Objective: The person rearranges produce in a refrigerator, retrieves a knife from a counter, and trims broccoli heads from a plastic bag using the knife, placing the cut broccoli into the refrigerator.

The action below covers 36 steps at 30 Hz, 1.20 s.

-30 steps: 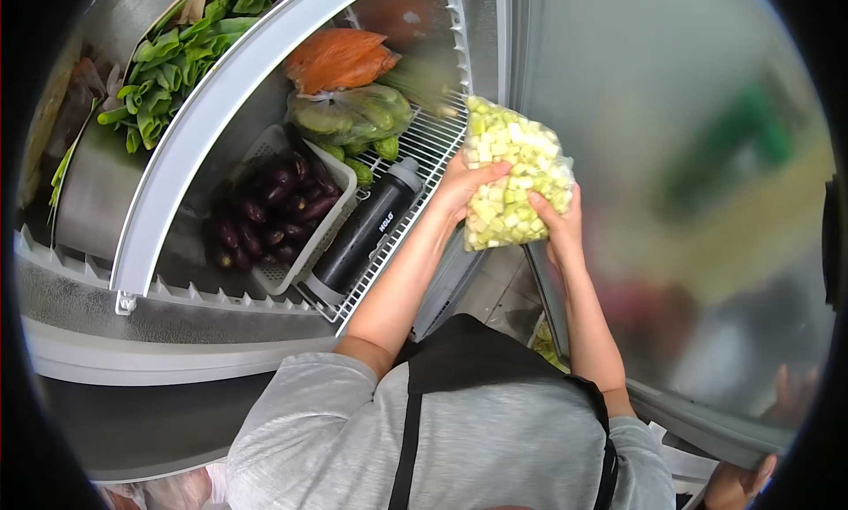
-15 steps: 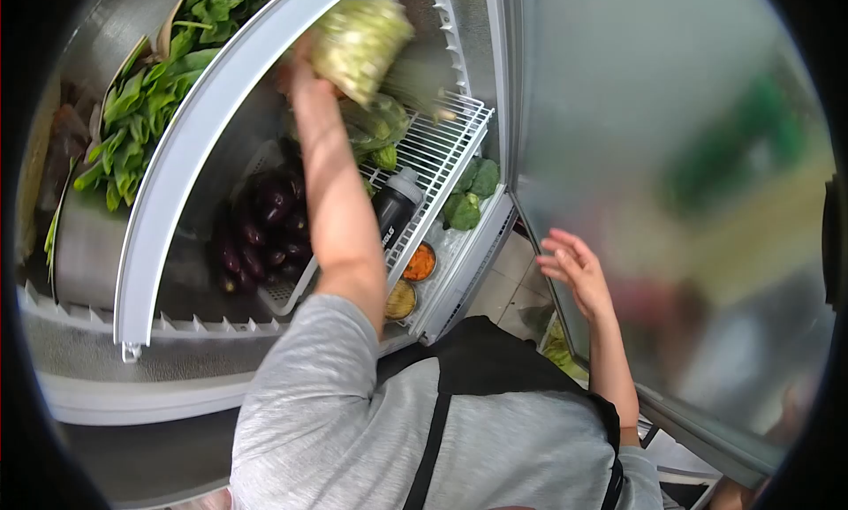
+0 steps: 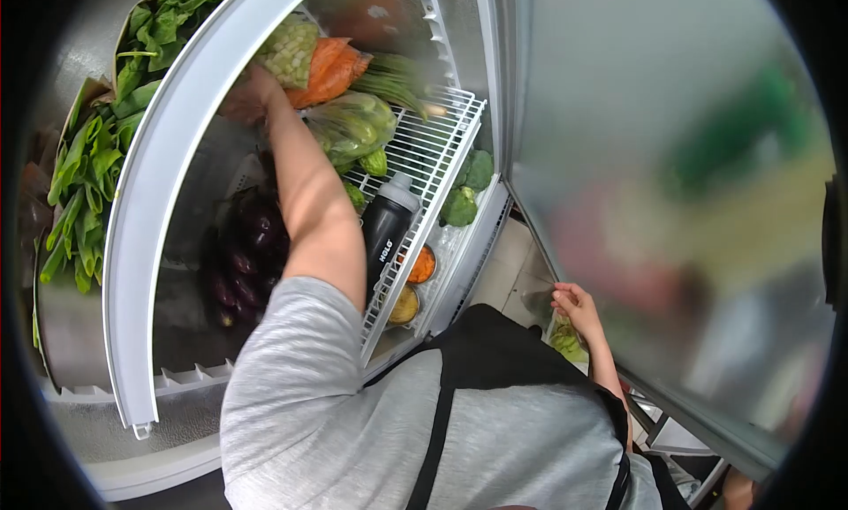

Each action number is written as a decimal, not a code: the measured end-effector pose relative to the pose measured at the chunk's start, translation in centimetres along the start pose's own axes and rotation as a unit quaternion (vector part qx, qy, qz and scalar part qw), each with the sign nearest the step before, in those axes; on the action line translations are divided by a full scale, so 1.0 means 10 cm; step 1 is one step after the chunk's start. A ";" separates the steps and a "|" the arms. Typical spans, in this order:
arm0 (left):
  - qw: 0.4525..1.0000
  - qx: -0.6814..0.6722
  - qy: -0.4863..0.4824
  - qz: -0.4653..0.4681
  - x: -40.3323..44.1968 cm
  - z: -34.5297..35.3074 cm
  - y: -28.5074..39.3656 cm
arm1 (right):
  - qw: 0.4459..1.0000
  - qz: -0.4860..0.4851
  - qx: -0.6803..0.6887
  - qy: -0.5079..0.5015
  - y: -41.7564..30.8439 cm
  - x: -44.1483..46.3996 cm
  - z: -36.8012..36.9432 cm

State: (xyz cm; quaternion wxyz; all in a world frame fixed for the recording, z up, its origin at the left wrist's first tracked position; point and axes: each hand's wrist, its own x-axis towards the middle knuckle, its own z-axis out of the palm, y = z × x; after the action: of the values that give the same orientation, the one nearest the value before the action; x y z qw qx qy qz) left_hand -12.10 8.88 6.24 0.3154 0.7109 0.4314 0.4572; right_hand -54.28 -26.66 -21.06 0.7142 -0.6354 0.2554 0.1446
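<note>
My left hand reaches deep into the fridge, beside a bag of chopped pale-green vegetables. Its fingers are dark and blurred, so their grip is unclear. Against that bag lies an orange bag that looks like carrots. A clear bag of green vegetables rests nearer on the wire shelf. Dark purple eggplants lie left of my forearm. At the right, my right hand has its fingers curled at the edge of the glass fridge door.
A black bottle lies by the wire shelf. Broccoli and two round containers, one with orange food, sit below. A curved white frame separates me from leafy greens at the left. Floor tiles show beneath the door.
My left hand has moved left and down with the pale-green bag, which now rests beside the orange one. My right hand has lowered, its fingers going from spread to curled at the door edge.
</note>
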 end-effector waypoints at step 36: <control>0.789 0.028 -0.211 0.576 0.36 0.65 0.60 | 0.923 0.026 -0.288 0.252 1.92 -1.70 -1.45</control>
State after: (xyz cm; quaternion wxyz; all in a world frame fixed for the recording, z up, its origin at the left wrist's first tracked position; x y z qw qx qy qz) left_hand -3.38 9.22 10.15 0.0575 0.9149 -0.1227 0.3803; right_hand -81.19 -35.94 -28.60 0.4084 -0.8224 0.3907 0.0652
